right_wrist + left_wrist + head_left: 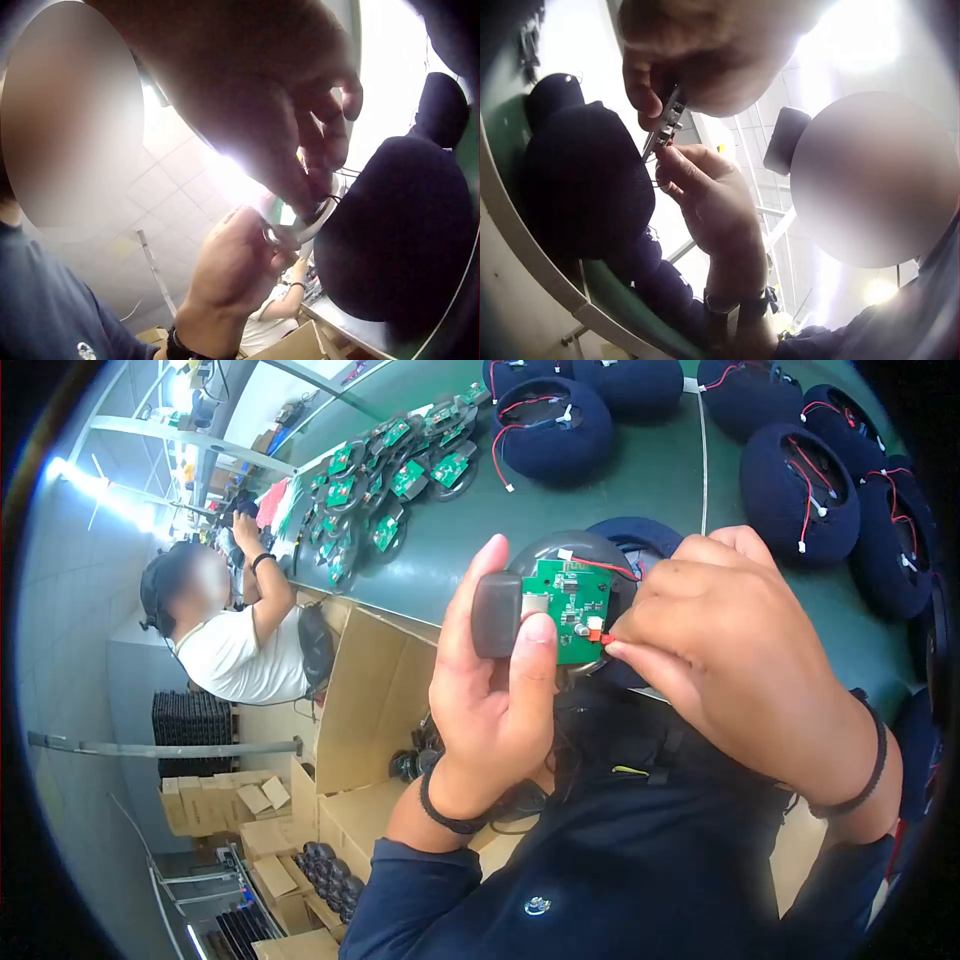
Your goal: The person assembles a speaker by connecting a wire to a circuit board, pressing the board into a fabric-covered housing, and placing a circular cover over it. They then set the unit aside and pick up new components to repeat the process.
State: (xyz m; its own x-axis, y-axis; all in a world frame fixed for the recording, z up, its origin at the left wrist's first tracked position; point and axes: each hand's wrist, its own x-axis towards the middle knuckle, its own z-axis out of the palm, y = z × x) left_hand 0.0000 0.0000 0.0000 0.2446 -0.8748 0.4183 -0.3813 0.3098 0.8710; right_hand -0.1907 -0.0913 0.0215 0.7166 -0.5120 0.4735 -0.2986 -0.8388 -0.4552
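Note:
The left hand (500,680) grips a round dark unit (497,617) carrying a green circuit board (565,600), its thumb at the board's edge. Thumb and forefinger of the right hand (730,630) pinch a small red connector (606,640) at a white socket on the board's lower right; whether it is fully seated I cannot tell. A red wire (605,567) runs across the board's top. Behind the unit lies a dark blue fabric-covered ring (650,532). Both hands (724,202) meet at the board (664,127) in the left wrist view; the right wrist view shows them close together, fingers partly hidden.
Several boards on dark discs (408,478) are heaped at the back left of the green table (640,490). Several dark blue padded rings (555,445) with red wires stand at the back and right. Another person (240,630) works at the left, beside cardboard boxes (365,700).

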